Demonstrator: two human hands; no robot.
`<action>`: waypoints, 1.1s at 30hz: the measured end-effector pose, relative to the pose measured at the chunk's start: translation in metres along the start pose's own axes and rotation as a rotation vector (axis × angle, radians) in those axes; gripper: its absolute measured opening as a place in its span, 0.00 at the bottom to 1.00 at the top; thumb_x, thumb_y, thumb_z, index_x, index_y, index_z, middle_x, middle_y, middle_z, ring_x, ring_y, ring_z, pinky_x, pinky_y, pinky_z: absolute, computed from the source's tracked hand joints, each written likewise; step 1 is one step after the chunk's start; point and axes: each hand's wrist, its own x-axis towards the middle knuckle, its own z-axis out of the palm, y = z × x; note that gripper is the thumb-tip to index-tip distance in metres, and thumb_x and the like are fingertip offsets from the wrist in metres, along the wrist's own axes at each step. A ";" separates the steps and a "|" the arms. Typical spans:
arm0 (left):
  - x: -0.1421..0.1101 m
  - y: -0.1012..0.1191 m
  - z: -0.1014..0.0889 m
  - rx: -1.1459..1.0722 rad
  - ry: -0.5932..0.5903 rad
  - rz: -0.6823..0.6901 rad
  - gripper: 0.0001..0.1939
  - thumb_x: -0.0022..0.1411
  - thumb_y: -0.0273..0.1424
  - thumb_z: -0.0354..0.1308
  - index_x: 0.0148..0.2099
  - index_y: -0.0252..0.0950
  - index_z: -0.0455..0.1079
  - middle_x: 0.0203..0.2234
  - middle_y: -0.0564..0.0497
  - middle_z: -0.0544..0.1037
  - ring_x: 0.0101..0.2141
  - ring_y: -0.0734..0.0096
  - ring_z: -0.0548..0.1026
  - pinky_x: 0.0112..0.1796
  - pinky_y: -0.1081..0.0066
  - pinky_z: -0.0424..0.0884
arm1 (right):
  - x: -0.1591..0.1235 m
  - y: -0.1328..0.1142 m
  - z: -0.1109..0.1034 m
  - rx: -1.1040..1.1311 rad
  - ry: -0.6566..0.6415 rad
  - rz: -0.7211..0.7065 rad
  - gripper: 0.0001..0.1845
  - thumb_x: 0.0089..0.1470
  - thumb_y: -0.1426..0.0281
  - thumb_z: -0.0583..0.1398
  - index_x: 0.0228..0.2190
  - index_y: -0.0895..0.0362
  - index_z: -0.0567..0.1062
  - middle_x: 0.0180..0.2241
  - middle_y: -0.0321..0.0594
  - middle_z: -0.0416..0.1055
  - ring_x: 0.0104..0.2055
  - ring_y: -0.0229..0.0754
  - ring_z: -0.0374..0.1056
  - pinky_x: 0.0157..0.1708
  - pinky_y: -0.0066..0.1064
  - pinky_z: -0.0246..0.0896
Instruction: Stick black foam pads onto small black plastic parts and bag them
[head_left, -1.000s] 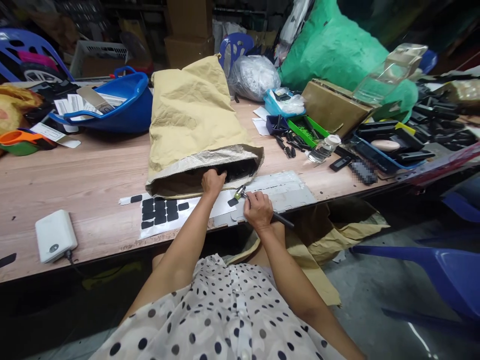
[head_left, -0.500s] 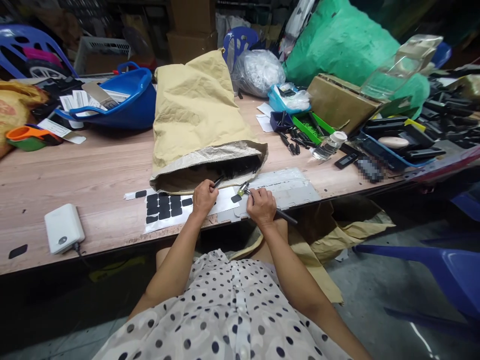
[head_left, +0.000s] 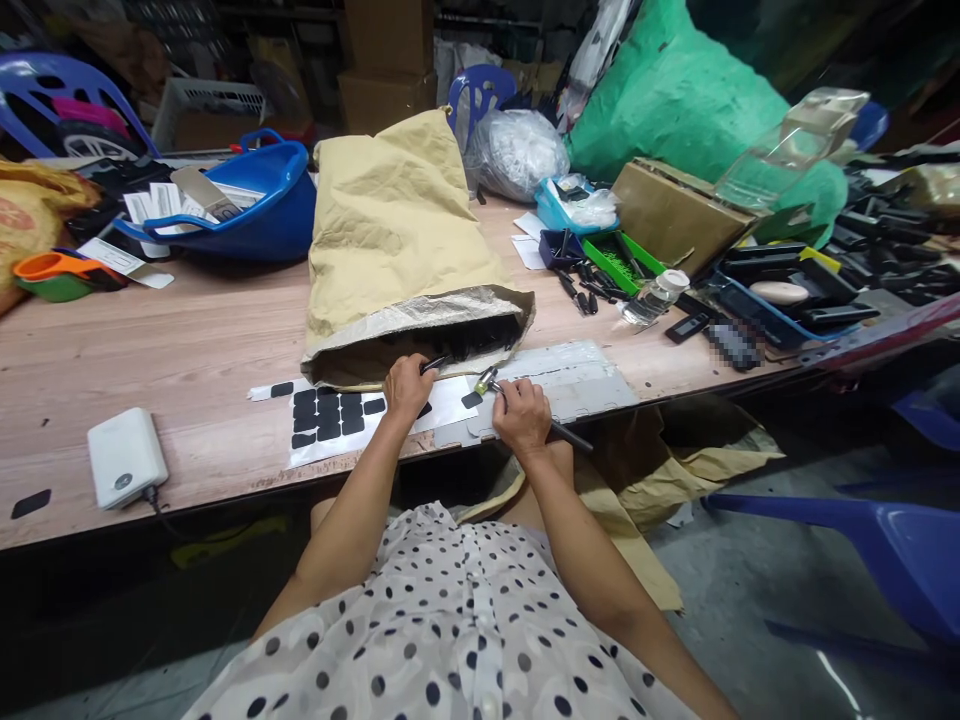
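My left hand (head_left: pixel 406 388) is closed on a slim black part (head_left: pixel 435 364), which points right at the mouth of a tan paper sack (head_left: pixel 405 230). The sack lies on the table with dark pieces inside its opening. In my right hand (head_left: pixel 523 415) is a small hammer (head_left: pixel 486 381). Its metal head with a yellowish face is at the left, and its black handle sticks out below my palm. Under both hands lie a white sheet (head_left: pixel 450 393) bearing black rounded stickers (head_left: pixel 328 412) and a grey board (head_left: pixel 577 375).
A white power bank (head_left: pixel 127 455) with a cable sits at the left. Behind it stands a blue basin (head_left: pixel 247 225) of papers. On the right are a green tray (head_left: pixel 619 262), a clear bottle (head_left: pixel 656 298) and a blue tray (head_left: pixel 787 325) of black parts. The table's front edge is close.
The black part in my left hand has turned slightly to a flatter angle at the sack's mouth. The hammer stays almost where it was. The view has shifted a little.
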 end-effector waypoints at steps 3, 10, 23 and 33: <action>-0.023 -0.006 -0.003 -0.131 0.011 0.232 0.07 0.58 0.33 0.64 0.41 0.42 0.77 0.36 0.50 0.74 0.38 0.62 0.75 0.38 0.67 0.71 | 0.000 -0.001 -0.001 -0.001 -0.003 0.003 0.13 0.58 0.71 0.55 0.42 0.54 0.77 0.37 0.44 0.67 0.39 0.47 0.57 0.38 0.36 0.50; -0.079 -0.030 0.007 -0.179 -0.160 0.426 0.04 0.59 0.32 0.65 0.38 0.41 0.76 0.30 0.52 0.73 0.35 0.64 0.72 0.39 0.65 0.70 | 0.000 -0.002 -0.003 0.009 -0.006 0.010 0.14 0.59 0.71 0.55 0.43 0.54 0.77 0.37 0.45 0.68 0.40 0.47 0.57 0.38 0.36 0.51; -0.077 -0.033 0.017 -0.248 -0.164 0.367 0.04 0.55 0.31 0.68 0.34 0.40 0.75 0.28 0.53 0.72 0.34 0.66 0.71 0.38 0.66 0.70 | -0.016 -0.011 -0.040 0.341 -0.065 -0.075 0.18 0.67 0.69 0.48 0.49 0.54 0.75 0.40 0.44 0.71 0.42 0.44 0.68 0.41 0.32 0.64; -0.077 -0.031 0.017 -0.275 -0.180 0.341 0.04 0.55 0.29 0.68 0.32 0.39 0.75 0.28 0.54 0.72 0.34 0.67 0.72 0.38 0.67 0.70 | -0.038 -0.033 -0.067 0.568 -0.132 -0.173 0.20 0.67 0.70 0.49 0.55 0.52 0.74 0.38 0.42 0.75 0.40 0.41 0.73 0.41 0.30 0.70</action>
